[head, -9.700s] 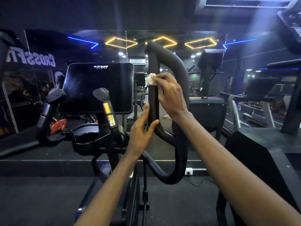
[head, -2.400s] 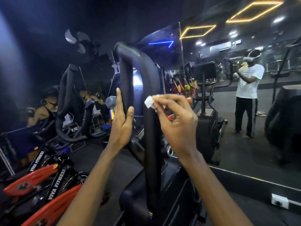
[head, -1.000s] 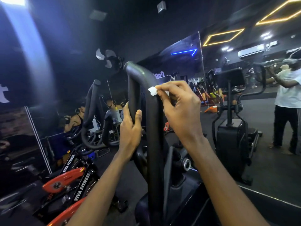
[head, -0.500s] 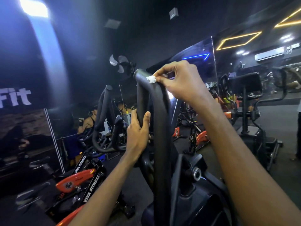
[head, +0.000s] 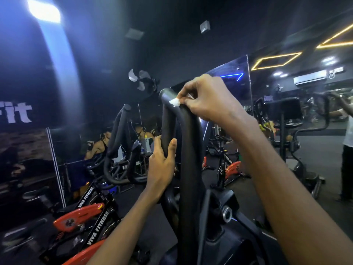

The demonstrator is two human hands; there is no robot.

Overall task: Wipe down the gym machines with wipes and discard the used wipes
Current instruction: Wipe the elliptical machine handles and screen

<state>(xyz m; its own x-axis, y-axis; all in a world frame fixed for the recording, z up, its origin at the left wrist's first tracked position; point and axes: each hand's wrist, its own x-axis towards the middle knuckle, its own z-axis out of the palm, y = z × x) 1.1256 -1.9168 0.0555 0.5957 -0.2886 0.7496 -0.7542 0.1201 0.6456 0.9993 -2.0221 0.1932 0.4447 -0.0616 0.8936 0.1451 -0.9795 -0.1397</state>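
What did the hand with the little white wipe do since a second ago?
The right hand slid the wipe up the black handlebar to its top bend. The left hand still grips the other side of the loop, and the wipe stays pinched.

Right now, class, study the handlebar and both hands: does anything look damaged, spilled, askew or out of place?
Nothing stands out. The right hand pinches a small wadded wipe against the top bend of the black handlebar, and the left hand grips it lower down. No spill or break shows, though the light is dim.
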